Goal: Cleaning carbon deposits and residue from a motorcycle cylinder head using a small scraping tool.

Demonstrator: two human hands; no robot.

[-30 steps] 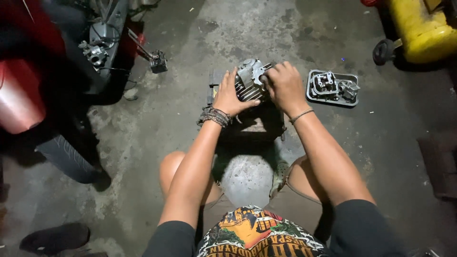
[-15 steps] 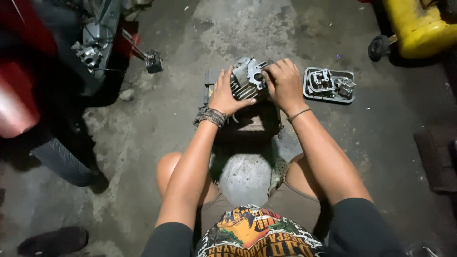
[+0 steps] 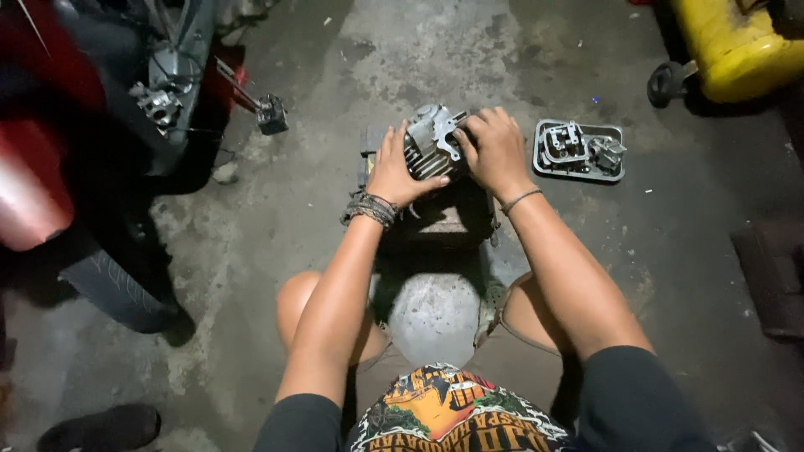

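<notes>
A grey finned metal engine part rests on a dark block on the concrete floor in front of my knees. My left hand grips its left side, palm against the fins. My right hand clasps its right side, fingers curled over the top. Bead bracelets circle my left wrist and a thin band my right.
A grey metal tray with small engine pieces lies just right of my right hand. A red motorcycle with its foot peg stands at the left. A yellow machine sits top right. A dark shoe lies bottom left.
Both hands keep their hold on the engine part; it has turned slightly between them. The view has shifted a little.
</notes>
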